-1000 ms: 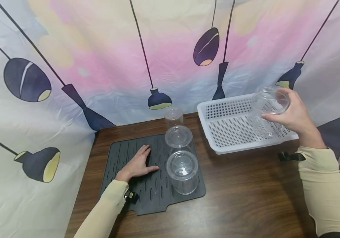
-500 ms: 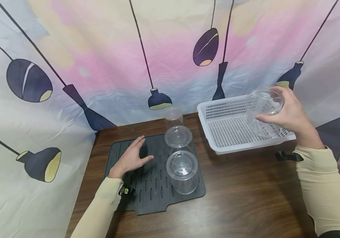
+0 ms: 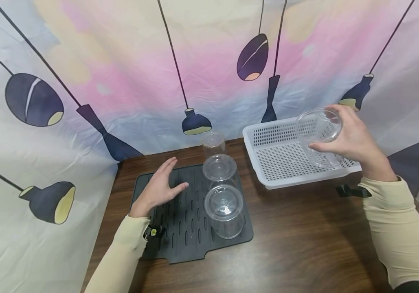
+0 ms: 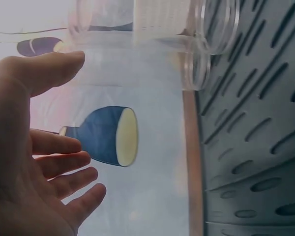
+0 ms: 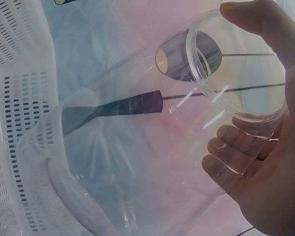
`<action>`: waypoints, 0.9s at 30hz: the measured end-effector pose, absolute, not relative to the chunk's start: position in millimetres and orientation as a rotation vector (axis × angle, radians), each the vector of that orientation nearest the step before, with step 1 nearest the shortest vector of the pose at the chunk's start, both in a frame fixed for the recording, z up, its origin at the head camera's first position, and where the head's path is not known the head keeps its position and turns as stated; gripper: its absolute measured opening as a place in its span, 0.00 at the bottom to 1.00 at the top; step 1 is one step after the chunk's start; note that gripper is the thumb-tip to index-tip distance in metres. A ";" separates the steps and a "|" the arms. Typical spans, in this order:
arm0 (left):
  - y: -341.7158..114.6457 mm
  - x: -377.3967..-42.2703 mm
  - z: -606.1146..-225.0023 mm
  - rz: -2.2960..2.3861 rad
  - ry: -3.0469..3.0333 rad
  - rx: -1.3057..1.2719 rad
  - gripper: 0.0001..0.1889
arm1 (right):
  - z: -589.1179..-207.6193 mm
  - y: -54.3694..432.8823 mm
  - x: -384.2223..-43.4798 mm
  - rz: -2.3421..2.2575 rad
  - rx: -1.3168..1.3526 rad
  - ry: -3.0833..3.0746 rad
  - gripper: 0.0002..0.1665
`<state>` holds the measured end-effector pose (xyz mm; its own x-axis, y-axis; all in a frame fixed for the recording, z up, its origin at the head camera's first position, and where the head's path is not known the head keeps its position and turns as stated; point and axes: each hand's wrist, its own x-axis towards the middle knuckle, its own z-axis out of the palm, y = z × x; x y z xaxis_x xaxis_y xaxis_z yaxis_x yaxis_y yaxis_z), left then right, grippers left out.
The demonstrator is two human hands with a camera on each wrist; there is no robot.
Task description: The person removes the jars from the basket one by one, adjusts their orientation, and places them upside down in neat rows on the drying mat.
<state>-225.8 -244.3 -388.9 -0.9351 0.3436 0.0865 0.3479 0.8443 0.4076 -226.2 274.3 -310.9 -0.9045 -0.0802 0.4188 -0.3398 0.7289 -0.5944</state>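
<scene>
We have a clear jar (image 3: 311, 132) over the white basket (image 3: 282, 160), gripped by its upper end between the thumb and bent fingers of our right hand (image 3: 357, 138). Its lower end blends into the basket's holes, so we cannot tell whether it touches the bottom. Such a slick, see-through wall probably slips easily, so we should keep the grip firm but light, hold the jar level, and give it room over the basket's rim. Our left hand (image 3: 159, 187) hangs above the gray mat (image 3: 185, 232), fingers loosely spread and holding nothing; it could steady the jar from the other side if needed. We should keep both sleeves away from the row of three standing jars (image 3: 227, 219) between our hands, which a nudge could tip onto the wooden counter (image 3: 297, 240).
</scene>
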 end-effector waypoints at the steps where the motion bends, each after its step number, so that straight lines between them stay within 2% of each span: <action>1: -243.6 -225.4 -386.5 -0.676 -3.003 -0.562 0.48 | -309.9 273.1 -226.2 0.980 0.336 -2.567 0.64; 27: -175.9 -223.2 -317.1 -0.783 -2.757 -0.868 0.47 | -297.2 235.5 -232.1 0.921 0.606 -2.506 0.62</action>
<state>-223.2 -175.9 -317.1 -0.8223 0.4923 0.2854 0.5688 0.6972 0.4362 -232.1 235.5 -297.2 -0.8254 -0.2569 0.5027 -0.5214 0.6884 -0.5042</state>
